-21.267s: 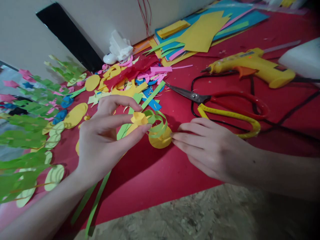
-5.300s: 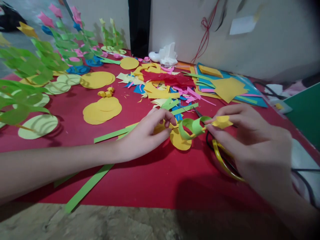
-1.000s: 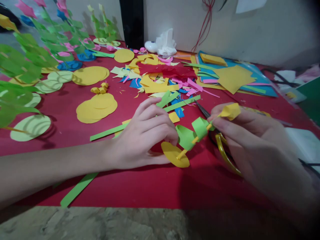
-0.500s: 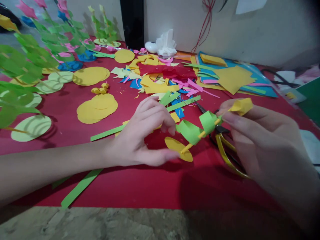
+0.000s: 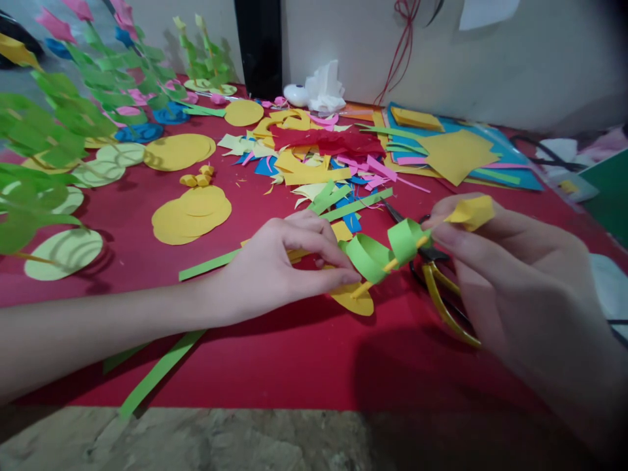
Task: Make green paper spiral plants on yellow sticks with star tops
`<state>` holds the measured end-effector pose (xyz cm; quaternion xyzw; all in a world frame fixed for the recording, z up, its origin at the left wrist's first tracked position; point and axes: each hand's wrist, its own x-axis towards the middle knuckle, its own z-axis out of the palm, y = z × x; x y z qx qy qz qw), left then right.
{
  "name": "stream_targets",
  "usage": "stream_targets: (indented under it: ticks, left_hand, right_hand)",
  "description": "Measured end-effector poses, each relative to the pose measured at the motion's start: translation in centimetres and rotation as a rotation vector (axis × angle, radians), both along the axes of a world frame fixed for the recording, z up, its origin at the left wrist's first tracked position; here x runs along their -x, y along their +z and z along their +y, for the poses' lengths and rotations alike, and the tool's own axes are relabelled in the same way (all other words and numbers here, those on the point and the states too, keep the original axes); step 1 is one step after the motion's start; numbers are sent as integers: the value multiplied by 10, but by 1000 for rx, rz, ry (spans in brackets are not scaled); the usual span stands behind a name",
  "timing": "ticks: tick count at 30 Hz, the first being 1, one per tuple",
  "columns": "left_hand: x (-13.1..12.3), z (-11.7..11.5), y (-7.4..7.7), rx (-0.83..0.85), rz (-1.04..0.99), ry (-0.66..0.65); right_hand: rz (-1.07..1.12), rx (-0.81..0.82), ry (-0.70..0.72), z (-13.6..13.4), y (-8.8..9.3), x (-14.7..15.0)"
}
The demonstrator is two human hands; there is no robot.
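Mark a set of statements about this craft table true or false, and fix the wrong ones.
1. The right hand pinches the paper stem just below its yellow star. True.
2. The scissors are in the left hand. False: they lie on the red tabletop.
3. The disc at the stem's lower end is blue. False: it is yellow.
4. Red cords hang against the wall. True.

I'm seeing a dim pic; broad shadow point(image 5: 397, 369) is darkening red tabletop point(image 5: 294, 366), lower ctr-R; R corners vignetting; green paper curls point(image 5: 44, 127), far L, looking soft.
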<state>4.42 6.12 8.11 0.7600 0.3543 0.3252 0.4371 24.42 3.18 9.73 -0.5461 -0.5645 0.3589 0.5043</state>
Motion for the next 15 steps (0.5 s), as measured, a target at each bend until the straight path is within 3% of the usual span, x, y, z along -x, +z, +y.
stream_targets:
  ticks: [12, 15]
  left_hand:
    - [4, 8, -7, 15, 7, 73]
    - [4, 10, -8, 23, 23, 66]
  right_hand:
    - [237, 29, -15, 6, 17, 1]
    - [257, -28, 5, 10, 16, -7]
